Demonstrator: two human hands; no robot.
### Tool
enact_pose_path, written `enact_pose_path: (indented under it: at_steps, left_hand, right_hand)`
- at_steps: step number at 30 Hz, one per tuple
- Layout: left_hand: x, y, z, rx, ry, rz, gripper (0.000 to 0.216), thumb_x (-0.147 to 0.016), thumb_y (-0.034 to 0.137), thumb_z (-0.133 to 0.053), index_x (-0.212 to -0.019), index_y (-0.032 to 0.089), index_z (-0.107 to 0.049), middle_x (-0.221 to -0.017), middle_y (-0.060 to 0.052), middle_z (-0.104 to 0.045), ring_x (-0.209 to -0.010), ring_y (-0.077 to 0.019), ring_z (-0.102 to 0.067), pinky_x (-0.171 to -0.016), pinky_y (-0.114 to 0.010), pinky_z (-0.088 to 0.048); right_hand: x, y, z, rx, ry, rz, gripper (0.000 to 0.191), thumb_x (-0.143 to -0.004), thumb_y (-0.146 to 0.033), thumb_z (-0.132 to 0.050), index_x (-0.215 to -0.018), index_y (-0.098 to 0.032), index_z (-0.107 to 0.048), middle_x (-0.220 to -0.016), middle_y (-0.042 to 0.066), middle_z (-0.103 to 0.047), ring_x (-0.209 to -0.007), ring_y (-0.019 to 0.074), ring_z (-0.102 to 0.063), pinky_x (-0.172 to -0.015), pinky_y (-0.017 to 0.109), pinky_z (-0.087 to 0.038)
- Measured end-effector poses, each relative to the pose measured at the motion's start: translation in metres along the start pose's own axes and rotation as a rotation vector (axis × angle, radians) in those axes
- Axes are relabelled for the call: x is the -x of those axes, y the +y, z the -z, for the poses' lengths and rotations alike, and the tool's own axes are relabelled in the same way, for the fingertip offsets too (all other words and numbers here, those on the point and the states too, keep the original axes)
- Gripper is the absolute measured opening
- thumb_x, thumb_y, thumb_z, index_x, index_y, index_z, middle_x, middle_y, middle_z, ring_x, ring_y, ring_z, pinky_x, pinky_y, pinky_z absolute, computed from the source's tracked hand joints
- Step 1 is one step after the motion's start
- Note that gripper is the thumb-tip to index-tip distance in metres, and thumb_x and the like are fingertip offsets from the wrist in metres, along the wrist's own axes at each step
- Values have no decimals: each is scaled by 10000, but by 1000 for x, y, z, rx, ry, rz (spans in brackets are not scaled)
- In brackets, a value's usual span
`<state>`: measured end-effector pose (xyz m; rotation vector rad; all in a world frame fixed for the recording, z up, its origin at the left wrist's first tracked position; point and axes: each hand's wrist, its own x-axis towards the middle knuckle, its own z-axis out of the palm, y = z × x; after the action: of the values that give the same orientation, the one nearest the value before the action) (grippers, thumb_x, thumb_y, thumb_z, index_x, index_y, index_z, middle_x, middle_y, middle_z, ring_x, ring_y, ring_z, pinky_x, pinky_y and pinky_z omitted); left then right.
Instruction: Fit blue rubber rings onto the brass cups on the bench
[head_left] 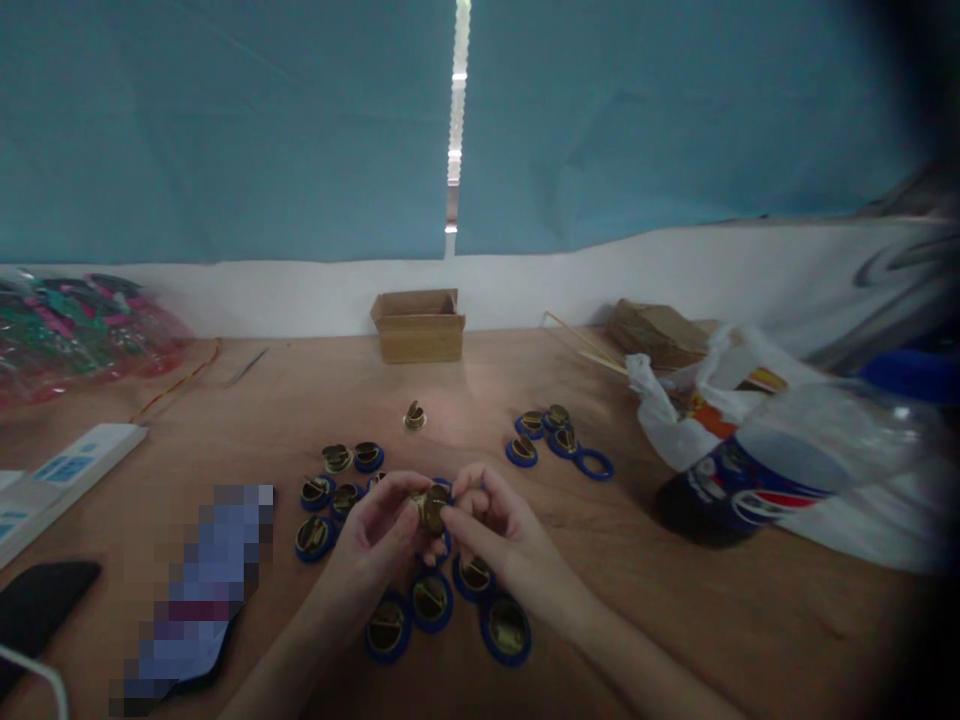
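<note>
Between both hands is a small round brass-coloured pin-back badge. My left hand pinches its left side with thumb and fingertips. At its right edge, the thumb and curled fingers of my right hand grip it too. Under and around the hands lie several similar badges in blue rings, such as one in front and one at lower right. More sit to the left, including a badge beside my left wrist. A loose brass piece with a raised pin lies farther back. Fingers partly hide the held badge.
Several blue-ringed badges and a bare blue ring lie right of centre. An open cardboard box stands at the back. A cola bottle and white plastic bag occupy the right; a power strip is left.
</note>
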<state>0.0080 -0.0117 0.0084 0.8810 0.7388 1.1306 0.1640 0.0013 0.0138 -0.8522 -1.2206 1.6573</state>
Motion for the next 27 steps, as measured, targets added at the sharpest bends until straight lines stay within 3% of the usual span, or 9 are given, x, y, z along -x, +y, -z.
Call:
enact_pose_path:
  at_steps: [7, 14, 20, 27]
  left_hand:
    - [3, 3, 2, -65, -71, 39, 222, -835, 336, -626, -1007, 205, -576, -908, -31, -618, -654, -110, -632, -564, -202, -480]
    - [6, 7, 3, -87, -189, 64, 203, -851, 309, -610, -1027, 209, -588, -898, -35, -631, -692, -117, -637, -624, -227, -504]
    - [4, 7, 3, -78, -148, 32, 299, -780, 283, -697, -1064, 225, -622, -893, -27, -640, -696, -107, -634, -608, -189, -477]
    - [2, 6, -1, -47, 42, -18, 328, -725, 284, -739, -1026, 207, -635, -922, -37, -656, -676, -94, -613, -616, -193, -473]
  right_hand:
    - [-2, 1, 0, 3, 76, -65, 270, -785, -305, -647, -823, -219, -394, -525, -125, -407, -383, 39, -381, -386, 169, -229]
    - [1, -2, 2, 87, -27, -95, 213, -824, -328, -589, -814, -216, -408, -584, -92, -463, -420, 48, -432, -381, 169, -231]
    - [-1, 0, 4, 172, -21, -57, 291, -817, -441, -602, -796, -217, -419, -596, -73, -489, -463, 71, -470, -412, 188, -289]
    - [-4, -5, 5, 270, 34, 10, 275, -813, -429, -617, -803, -201, -463, -574, -83, -441, -474, 66, -414, -445, 194, -298]
